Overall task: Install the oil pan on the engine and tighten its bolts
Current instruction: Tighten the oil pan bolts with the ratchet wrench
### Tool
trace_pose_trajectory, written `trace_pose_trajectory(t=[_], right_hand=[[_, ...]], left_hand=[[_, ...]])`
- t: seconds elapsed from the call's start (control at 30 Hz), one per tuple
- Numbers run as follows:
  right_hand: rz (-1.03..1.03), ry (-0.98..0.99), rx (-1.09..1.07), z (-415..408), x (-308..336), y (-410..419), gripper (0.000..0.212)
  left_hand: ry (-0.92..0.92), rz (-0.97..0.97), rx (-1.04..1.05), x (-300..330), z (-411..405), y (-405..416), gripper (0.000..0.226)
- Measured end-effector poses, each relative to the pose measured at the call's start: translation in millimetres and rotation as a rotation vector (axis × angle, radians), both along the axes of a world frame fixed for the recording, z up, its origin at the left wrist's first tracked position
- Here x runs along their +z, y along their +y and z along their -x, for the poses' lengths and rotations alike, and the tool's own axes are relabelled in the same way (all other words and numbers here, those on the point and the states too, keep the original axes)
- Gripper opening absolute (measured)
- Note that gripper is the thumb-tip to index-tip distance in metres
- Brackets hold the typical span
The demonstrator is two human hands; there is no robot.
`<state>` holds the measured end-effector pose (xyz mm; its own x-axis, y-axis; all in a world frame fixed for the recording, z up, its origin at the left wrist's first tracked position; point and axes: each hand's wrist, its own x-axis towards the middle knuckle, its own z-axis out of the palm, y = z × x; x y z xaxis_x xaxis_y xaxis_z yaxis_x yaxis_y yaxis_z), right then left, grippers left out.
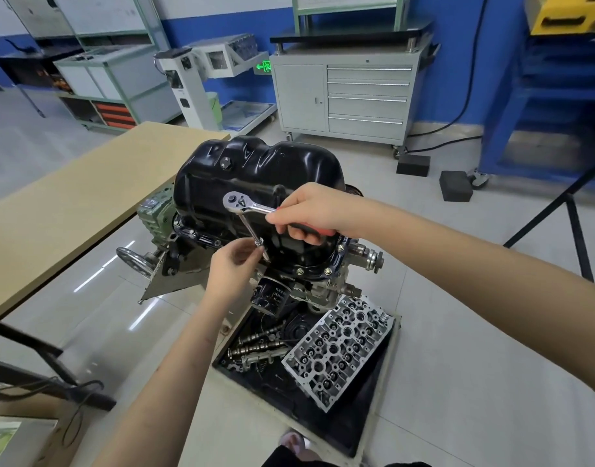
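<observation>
Seen from above, a glossy black pressed-steel oil pan (255,183) sits upside down on top of a grey metal engine (326,281), its flange lying along the engine's edge with gold-coloured bolts (328,271) set in it. The right hand (309,214) has its fingers curled around the red and black handle of a chrome ratchet wrench (245,205). From the ratchet head a thin steel extension bar (254,232) slants down toward the pan's near flange. The left hand (230,267) pinches the lower end of that bar between thumb and fingertips. Below the engine hangs a black cylindrical oil filter (270,298). On the floor just beside it, a dark tray (356,429) holds a silver cylinder head (339,348) and camshafts (255,345). A tan tabletop (70,203) stands to the left.
</observation>
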<state>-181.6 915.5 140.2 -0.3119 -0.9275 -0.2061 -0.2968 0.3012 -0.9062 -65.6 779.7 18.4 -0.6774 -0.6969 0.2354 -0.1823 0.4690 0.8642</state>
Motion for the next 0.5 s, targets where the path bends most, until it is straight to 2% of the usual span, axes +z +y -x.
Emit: trace_pose_trajectory(t=[0.23, 0.4, 0.5], right_hand=[[0.003, 0.026, 0.038, 4, -1, -2, 0.031], [-0.049, 0.241, 0.115, 6, 4, -4, 0.031], [-0.021, 0.405, 0.154, 5, 8, -8, 0.020]], left_hand=[[-0.011, 0.012, 0.025, -1, -1, 0, 0.007], [-0.005, 0.006, 0.065, -2, -1, 7, 0.008], [-0.030, 0.071, 0.099, -1, 3, 8, 0.009]])
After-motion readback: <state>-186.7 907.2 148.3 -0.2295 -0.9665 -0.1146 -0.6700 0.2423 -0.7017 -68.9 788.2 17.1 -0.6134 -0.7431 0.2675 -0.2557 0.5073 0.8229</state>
